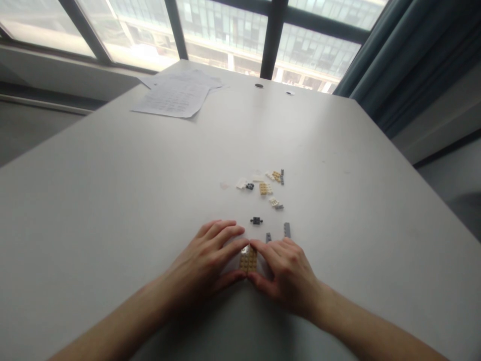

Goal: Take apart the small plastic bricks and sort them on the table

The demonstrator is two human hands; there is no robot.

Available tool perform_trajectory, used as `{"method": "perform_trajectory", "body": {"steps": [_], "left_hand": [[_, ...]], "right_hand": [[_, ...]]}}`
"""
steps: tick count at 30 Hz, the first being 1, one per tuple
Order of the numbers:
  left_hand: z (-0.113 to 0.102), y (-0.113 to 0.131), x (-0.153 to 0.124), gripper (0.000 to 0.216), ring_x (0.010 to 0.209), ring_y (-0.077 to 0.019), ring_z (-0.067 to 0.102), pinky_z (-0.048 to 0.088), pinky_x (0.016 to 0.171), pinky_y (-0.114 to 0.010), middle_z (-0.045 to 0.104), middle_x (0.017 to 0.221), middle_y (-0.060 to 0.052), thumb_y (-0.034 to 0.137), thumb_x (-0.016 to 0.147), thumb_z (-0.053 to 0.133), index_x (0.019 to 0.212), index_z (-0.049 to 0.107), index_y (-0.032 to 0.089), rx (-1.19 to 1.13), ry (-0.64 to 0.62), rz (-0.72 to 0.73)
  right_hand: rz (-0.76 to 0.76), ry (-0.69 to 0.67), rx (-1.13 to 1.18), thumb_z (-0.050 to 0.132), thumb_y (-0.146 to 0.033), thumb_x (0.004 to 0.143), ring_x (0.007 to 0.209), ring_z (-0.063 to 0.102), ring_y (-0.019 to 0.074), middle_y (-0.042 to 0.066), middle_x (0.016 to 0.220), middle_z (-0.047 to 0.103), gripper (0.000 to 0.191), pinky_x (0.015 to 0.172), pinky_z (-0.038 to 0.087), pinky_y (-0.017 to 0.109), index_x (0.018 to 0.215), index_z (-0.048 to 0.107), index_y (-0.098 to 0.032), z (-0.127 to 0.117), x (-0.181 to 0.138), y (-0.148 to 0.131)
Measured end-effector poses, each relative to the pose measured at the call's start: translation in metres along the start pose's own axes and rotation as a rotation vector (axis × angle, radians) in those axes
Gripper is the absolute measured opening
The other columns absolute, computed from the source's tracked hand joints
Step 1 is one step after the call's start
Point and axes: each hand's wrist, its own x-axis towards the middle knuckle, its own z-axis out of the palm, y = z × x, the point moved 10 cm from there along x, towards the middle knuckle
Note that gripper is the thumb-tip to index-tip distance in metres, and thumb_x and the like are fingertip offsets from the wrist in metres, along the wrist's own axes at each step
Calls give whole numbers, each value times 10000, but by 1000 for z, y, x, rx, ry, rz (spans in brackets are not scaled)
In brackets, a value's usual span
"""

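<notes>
A small tan studded plate assembly [248, 259] lies on the white table [112, 200] near me. My left hand [208, 260] pinches its left side between thumb and fingers. From the other side my right hand [287, 273] grips it, fingertips meeting the left hand's over its top. Just beyond my right fingers lie two short grey pieces [287, 229]. A small black piece [256, 220] sits a little farther out.
A loose scatter of tan, white and dark small bricks [265, 188] lies past the hands at mid-table. Printed paper sheets [175, 95] rest at the far left corner. Windows and a dark curtain [409, 60] stand behind the table's far edge.
</notes>
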Motion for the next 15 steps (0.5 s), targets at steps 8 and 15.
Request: {"method": "perform_trajectory", "body": {"steps": [8, 15], "left_hand": [[0, 0, 0, 408, 1209, -272, 460, 355, 1029, -438, 570, 1244, -84, 444, 874, 575, 1228, 558, 242, 2, 4, 6], [-2, 0, 1, 409, 1192, -270, 472, 367, 1023, -440, 581, 1221, -94, 450, 870, 575, 1219, 571, 237, -5, 19, 9]], "right_hand": [[9, -22, 7, 606, -361, 849, 836, 627, 228, 71, 964, 696, 436, 767, 375, 359, 1224, 523, -154, 4, -1, 1], [14, -18, 4, 612, -355, 843, 824, 619, 225, 66, 943, 693, 427, 764, 378, 356, 1210, 532, -152, 2, 0, 1]]}}
